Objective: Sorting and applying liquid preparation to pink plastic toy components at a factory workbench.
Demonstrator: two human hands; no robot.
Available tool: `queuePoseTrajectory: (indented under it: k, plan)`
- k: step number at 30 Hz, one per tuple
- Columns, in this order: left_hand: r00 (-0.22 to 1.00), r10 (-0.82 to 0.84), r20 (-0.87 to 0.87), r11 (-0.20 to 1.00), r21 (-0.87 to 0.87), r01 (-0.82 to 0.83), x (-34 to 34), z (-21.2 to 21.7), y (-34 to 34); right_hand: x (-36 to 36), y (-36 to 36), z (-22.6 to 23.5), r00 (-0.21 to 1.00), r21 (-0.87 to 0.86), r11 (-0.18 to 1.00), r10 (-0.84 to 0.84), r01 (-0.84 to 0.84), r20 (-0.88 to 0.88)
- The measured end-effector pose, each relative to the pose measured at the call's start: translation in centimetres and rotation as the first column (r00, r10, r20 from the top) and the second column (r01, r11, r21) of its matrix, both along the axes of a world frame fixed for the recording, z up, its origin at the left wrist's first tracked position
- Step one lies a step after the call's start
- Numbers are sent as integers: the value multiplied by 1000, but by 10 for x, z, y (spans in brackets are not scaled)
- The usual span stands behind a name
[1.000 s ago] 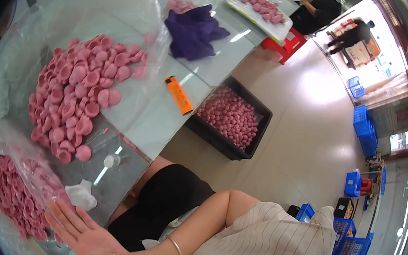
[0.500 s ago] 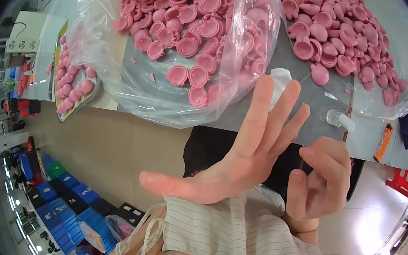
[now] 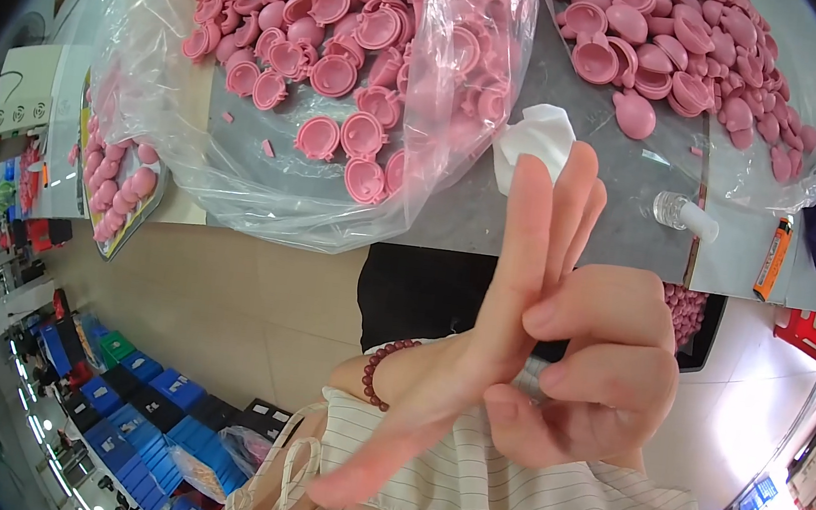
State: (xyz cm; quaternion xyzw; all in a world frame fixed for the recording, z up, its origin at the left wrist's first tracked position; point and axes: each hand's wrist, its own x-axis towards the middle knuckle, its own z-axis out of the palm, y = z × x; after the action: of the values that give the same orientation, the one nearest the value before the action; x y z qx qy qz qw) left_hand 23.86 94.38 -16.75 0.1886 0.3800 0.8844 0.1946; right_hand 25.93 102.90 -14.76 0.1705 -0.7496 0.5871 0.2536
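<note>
Pointing up, left hand (image 3: 476, 364) seemingly pinched by right hand (image 3: 595, 377).

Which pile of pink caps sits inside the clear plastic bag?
The left pile of pink caps, wrapped in the clear plastic bag; the right pile lies on open plastic.

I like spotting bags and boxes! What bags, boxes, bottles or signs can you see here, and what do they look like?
Clear crinkly plastic bag: on the grey table, upper middle, open, spilling round pink rubber caps.
Small clear bottle with white cap: lying on the table, right.
Orange flat rectangular tool with a dark label: far right table edge.
Blue plastic crates: stacked on the floor, lower left.
</note>
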Motion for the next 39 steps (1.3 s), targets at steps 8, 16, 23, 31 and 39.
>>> queuePoseTrajectory:
  k: [8, 16, 23, 31, 39]
  plan:
    - [982, -79, 169, 949, 315, 22, 8, 7, 1, -8, -15, -6, 989, -113, 990, -99, 87, -110]
    - [933, -206, 294, 775, 632, -28, 18, 16, -3, -16, -45, -13, 764, -339, 831, -546, 441, -343]
    - [868, -350, 353, 539, 833, -122, 31, 20, 22, -6, -18, -2, 967, -26, 992, -124, 121, -221]
    - [962, 111, 248, 825, 518, -228, 19, -6, 25, -9, -39, -5, 871, -249, 893, -432, 376, -233]
    - [956, -15, 293, 881, 457, -126, 18, 14, 7, -9, -30, -6, 924, -214, 949, -284, 232, -255]
